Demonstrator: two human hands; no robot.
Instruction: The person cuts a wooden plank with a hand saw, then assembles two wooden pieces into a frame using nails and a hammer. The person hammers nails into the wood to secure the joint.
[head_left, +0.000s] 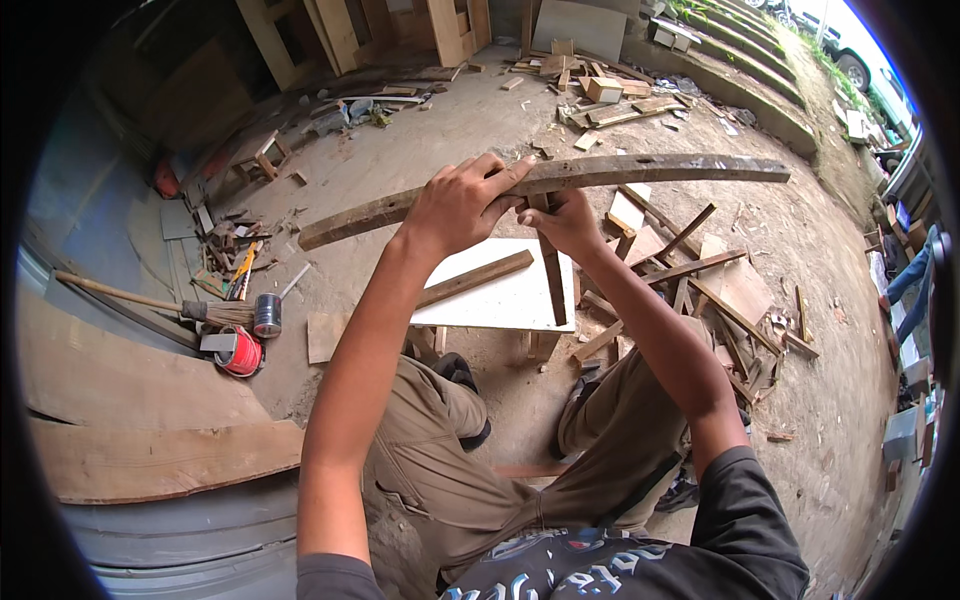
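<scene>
A long, weathered wooden strip (pixel 670 170) is held up crosswise in front of me. My left hand (pixel 458 208) is closed over it, left of its middle, thumb and fingers around the wood. A second, shorter wooden strip (pixel 552 280) crosses beneath it and slants down toward me. My right hand (pixel 565 222) is closed where the two meet, its fingers partly hidden behind the wood. Whether the strips are fastened together I cannot tell. Under my hands stands a low bench with a white top (pixel 497 312). A loose wooden stick (pixel 476 278) lies on it.
Right of the bench is a pile of scrap wood (pixel 700 290). More offcuts (pixel 610 95) lie farther back by the concrete steps (pixel 740 70). At left are a red bucket (pixel 238 352), a metal can (pixel 267 315), a broom (pixel 215 312) and a wide plank (pixel 170 460).
</scene>
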